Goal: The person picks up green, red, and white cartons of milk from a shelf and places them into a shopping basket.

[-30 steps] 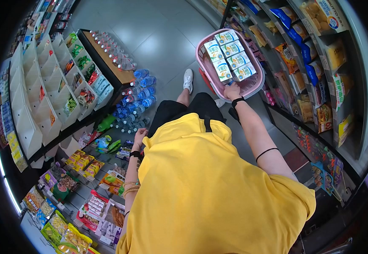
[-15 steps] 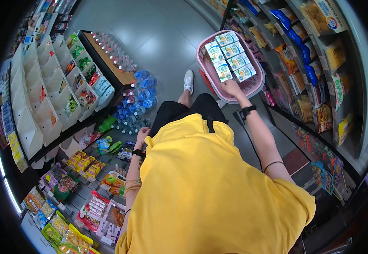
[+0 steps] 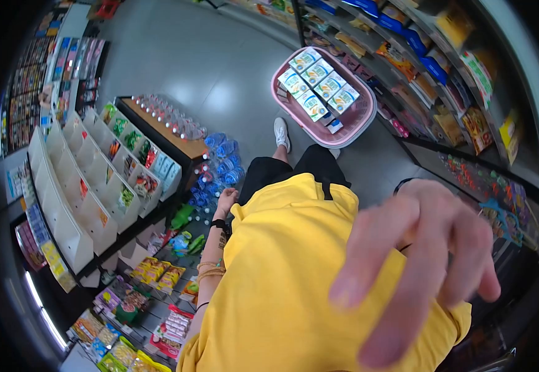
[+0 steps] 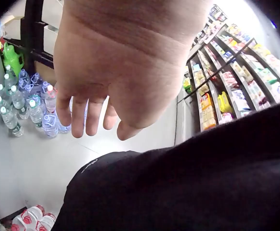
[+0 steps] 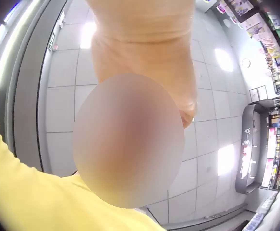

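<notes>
Now that the bare right hand (image 3: 427,242) is no longer reaching into the pink, oval plastic basket (image 3: 287,106), it is hovering close to the head camera, well apart from the basket. Its fingers are spreading and bending downward, with gaps showing between them, and they are holding nothing that shows; a blurred patch is hiding part of the right wrist view. That change is leaving the white cardboard cartons with green and blue print (image 3: 329,85) lying inside the basket without a hand on them, so the basket alone seems to be bearing them. A small blue-and-white item (image 3: 333,125) is showing beside the cartons, near the basket's lower rim. Left of and below the basket, the bare left hand (image 3: 227,199) is hanging beside the black shorts (image 3: 263,177), its fingers relaxing downward and pinching nothing.
</notes>
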The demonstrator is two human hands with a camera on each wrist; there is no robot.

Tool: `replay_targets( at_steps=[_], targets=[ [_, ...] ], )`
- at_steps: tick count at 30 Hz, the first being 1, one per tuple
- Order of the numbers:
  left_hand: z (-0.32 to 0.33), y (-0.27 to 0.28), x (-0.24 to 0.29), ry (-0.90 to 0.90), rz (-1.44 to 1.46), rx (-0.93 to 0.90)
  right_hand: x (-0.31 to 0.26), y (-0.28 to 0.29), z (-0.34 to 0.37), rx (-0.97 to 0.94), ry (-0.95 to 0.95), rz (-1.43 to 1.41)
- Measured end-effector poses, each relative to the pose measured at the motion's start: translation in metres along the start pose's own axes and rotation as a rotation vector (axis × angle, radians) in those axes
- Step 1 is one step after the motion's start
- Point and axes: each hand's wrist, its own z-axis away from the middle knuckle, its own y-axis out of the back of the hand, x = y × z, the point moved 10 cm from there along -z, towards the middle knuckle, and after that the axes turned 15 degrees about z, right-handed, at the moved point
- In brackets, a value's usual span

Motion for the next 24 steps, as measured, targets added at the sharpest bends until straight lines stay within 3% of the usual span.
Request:
replay_targets(
  at_steps=[8,18,20,22,24],
  targets=[
    [-0.005,-0.030,0.044,-0.090,-0.147,-0.069,-0.042,-0.025,0.047,0.021,0.093,0.047],
    [-0.005,-0.061,0.053,-0.145,-0.243,-0.091,-0.070,-0.028,0.085,0.021,0.131,0.108],
    [-0.012,-0.070,0.053,-0.165,-0.286,-0.095,-0.071,-0.026,0.089,0.014,0.132,0.120],
    [-0.012,-0.071,0.040,-0.229,-0.087,-0.136,-0.061,-0.015,0.091,0.038,0.111,0.153],
    [-0.040,-0.078,0.026,-0.198,-0.285,-0.151,-0.026,0.023,0.101,0.129,-0.006,0.266]
  ],
)
